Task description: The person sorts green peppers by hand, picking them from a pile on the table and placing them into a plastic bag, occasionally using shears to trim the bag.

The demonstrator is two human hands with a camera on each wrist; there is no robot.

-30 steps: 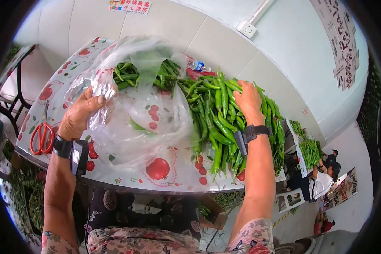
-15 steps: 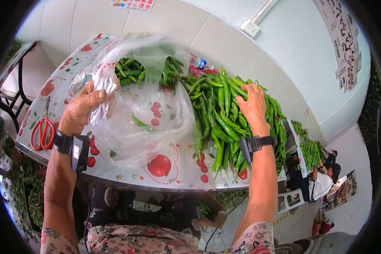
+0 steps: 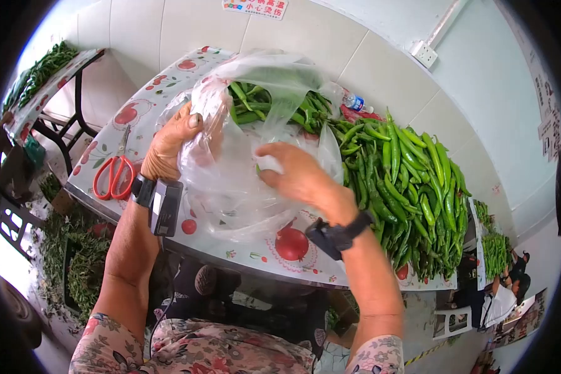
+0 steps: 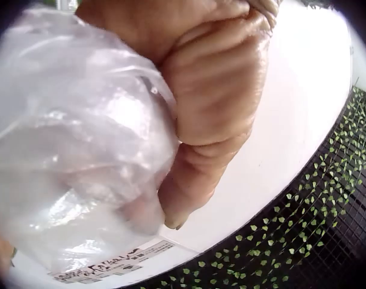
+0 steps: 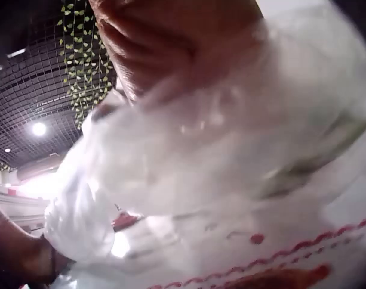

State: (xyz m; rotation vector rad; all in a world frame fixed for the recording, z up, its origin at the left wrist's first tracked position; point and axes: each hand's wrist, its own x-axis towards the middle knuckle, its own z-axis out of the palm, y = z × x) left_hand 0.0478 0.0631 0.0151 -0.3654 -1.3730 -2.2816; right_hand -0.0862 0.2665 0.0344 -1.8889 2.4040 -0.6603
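My left hand (image 3: 173,140) grips the gathered edge of a clear plastic bag (image 3: 221,206), thumb on the near side. In the left wrist view, the crumpled bag (image 4: 74,138) bulges beside the curled fingers (image 4: 210,108). My right hand (image 3: 302,174) is over the middle of the bag, its fingers bent and a whitish patch showing between thumb and fingers. A blurred green chili pepper (image 5: 318,159) shows through the film in the right wrist view; I cannot tell whether the right hand holds it. A big pile of green chili peppers (image 3: 411,193) lies to the right.
Red-handled scissors (image 3: 114,177) lie left on the patterned tablecloth (image 3: 249,252). More green peppers (image 3: 249,103) sit behind the bag, near a plastic bottle (image 3: 355,103). A second table (image 3: 34,121) stands far left. People sit by another pepper-covered table (image 3: 493,249) far right.
My right hand has left the pepper pile and moved left to the bag. The left hand keeps its grip on the bag. The head view has turned left, shifting the scene rightward.
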